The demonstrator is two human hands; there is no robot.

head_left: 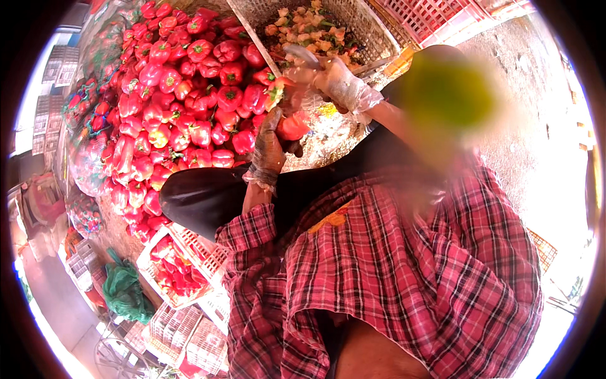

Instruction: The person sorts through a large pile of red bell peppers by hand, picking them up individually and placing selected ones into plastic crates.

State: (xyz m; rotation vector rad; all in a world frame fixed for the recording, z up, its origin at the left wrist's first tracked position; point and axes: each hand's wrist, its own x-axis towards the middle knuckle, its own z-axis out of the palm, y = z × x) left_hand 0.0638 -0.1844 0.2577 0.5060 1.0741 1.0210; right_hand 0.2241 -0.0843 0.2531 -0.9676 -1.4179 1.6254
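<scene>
My left hand (269, 146), in a thin, soiled glove, is closed around a red bell pepper (293, 126) above my bent knee. A pale yellow-green piece (276, 93) shows at the pepper's upper end. Just beyond it, my gloved right hand (341, 82) reaches over the near edge of a white plastic crate (252, 35). Motion smears its fingers, and whether they hold anything cannot be made out. Inside that crate lie orange-and-green pepper tops and scraps (309, 28). A large heap of red bell peppers (183, 95) spreads to the left of my hands.
A pink-and-white crate (205, 252) of red pieces stands beside my left knee. Filled mesh bags (88, 158) flank the heap, and a green net bag (126, 290) lies lower left. A red crate (429, 19) is at the far right. A yellow-green blur (451, 95) covers part of my right arm.
</scene>
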